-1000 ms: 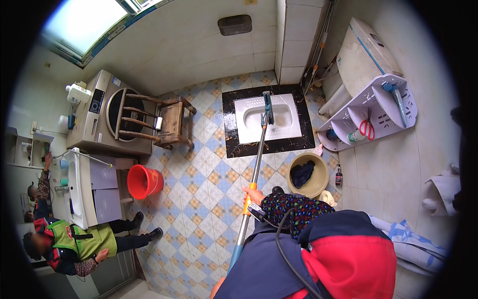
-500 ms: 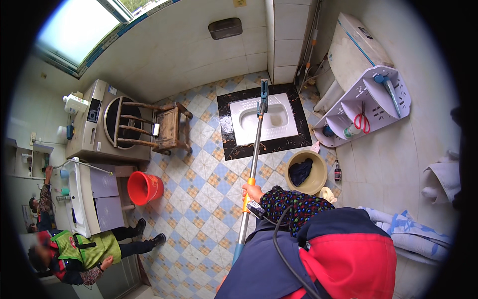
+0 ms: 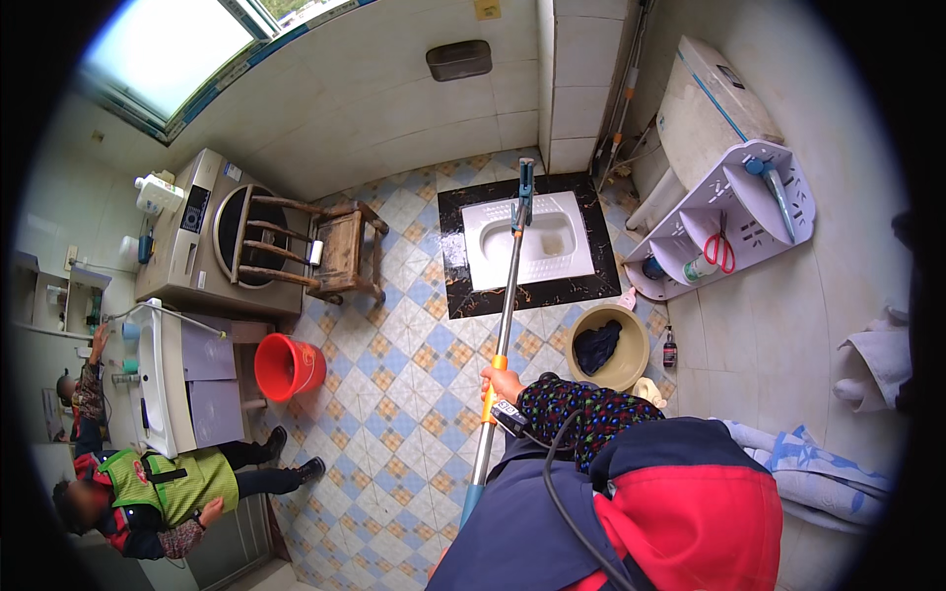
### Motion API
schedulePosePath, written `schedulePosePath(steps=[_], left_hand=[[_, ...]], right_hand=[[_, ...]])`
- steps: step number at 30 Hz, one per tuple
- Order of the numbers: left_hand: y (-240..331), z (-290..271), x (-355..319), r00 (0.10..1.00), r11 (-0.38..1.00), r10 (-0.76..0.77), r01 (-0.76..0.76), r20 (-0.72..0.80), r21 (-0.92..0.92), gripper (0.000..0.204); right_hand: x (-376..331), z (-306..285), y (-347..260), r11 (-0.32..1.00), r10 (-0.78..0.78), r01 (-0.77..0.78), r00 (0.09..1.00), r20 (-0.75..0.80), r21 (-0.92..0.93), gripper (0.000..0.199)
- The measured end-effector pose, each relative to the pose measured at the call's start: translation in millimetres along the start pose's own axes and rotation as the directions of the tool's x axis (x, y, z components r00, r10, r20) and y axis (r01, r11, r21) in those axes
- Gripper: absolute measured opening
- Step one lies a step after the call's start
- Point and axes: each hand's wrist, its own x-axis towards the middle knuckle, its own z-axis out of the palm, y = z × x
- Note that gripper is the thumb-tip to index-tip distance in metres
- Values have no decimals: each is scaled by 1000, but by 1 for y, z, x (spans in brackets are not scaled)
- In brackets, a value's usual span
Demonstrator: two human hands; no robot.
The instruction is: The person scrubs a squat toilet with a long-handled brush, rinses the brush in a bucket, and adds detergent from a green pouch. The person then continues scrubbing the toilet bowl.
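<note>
The right hand (image 3: 503,382) is wrapping its grip tight around the orange sleeve of a long mop pole (image 3: 503,315). The pole is slanting up to its head, which is resting in the white squat toilet (image 3: 532,239). The left hand is hiding below. A yellow basin (image 3: 603,347) is sitting near, a red bucket (image 3: 288,366) well apart.

The view tilts between the earlier frames and now, so the squat toilet (image 3: 529,239) slides from about one o'clock toward twelve. The long pole (image 3: 505,325) stands steeper, and its head now reaches past the basin's far rim. The right hand (image 3: 501,385) on the orange grip climbs slightly. At eight o'clock, the bystander (image 3: 148,488) drifts lower and leftward.
</note>
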Motion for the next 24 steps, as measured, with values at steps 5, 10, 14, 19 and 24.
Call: schedulePosePath(steps=[5,10,14,19,24], left_hand=[[-15,14,-5,998,997,36,-32,-56,70,23],[-62,20,-25,973,956,104,-40,-207,292,23],[-131,-4,-76,902,893,175,23,-394,449,23],[-139,15,-141,887,950,44,106,-460,295,14],[-87,3,-174,847,888,15,233,-531,397,8]], right_hand=[[-3,-3,7,999,39,-42,996,80,30,14],[-20,2,21,994,106,-104,982,157,-19,17],[-50,15,34,972,231,-220,810,539,-85,32],[-44,-30,17,972,-190,200,977,92,-120,19],[0,-89,31,904,26,-15,999,21,-428,18]])
